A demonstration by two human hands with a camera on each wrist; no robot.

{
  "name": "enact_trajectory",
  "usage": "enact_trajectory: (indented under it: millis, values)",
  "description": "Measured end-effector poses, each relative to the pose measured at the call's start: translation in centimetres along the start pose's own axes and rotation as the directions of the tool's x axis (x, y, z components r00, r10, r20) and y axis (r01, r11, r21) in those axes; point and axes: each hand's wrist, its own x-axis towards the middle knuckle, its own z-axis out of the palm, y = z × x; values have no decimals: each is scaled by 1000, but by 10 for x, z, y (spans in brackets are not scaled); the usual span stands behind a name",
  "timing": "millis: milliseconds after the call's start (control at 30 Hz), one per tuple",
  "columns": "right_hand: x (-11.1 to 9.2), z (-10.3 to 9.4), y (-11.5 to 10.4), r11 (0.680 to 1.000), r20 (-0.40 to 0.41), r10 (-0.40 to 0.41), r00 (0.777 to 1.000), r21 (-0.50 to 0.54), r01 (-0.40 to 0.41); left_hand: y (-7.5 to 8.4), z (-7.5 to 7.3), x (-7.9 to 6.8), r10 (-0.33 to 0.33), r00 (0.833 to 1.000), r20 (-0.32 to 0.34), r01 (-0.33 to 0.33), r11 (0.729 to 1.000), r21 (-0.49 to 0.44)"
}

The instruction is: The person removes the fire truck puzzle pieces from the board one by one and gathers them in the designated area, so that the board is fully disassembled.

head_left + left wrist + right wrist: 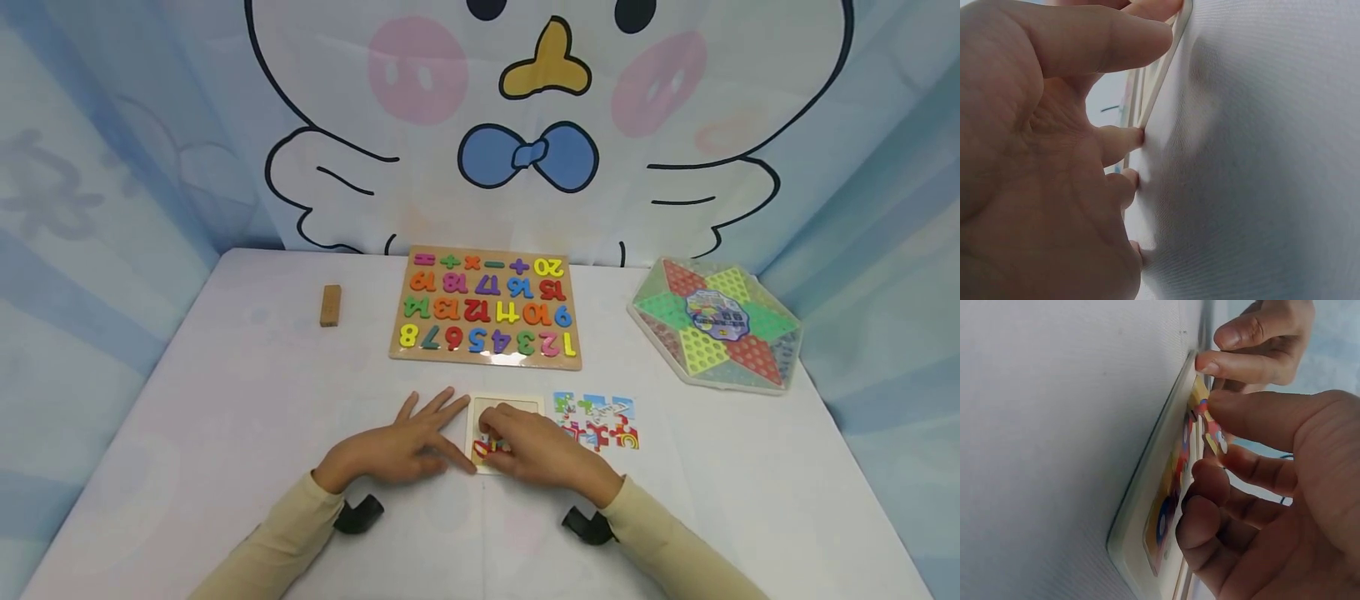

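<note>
A small wooden jigsaw tray (532, 401) lies flat on the white table between both hands. In the right wrist view, colourful jigsaw pieces (1163, 519) sit in its near part. My right hand (543, 450) is over the tray and pinches a jigsaw piece (1215, 432) between thumb and index finger, tilted above the recess. The left hand (405, 447), fingers spread, touches the tray's left edge; its other fingertips rest on the cloth in the left wrist view. Right of the tray, several loose jigsaw pieces (597, 436) lie face up, partly hidden by the right hand.
Behind the tray lies a board of coloured numbers (491, 321). A hexagonal game box (716, 325) is at the back right, a small wooden block (330, 306) at the back left. A printed curtain (525, 217) hangs behind the table.
</note>
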Motion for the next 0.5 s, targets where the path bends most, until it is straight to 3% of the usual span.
enact_trajectory:
  millis: [200, 367, 500]
  values:
    - [2, 4, -1, 998, -44, -34, 998, 45, 36, -2, 1, 1, -2, 1000, -5, 2, 1000, -2]
    - [3, 6, -5, 992, -38, -15, 999, 124, 20, -2, 2, 1, 2, 1000, -7, -2, 1000, -7]
    - [2, 7, -6, 993, -35, -22, 999, 113, 26, 0, 2, 1, 4, 1000, -6, -4, 1000, -14]
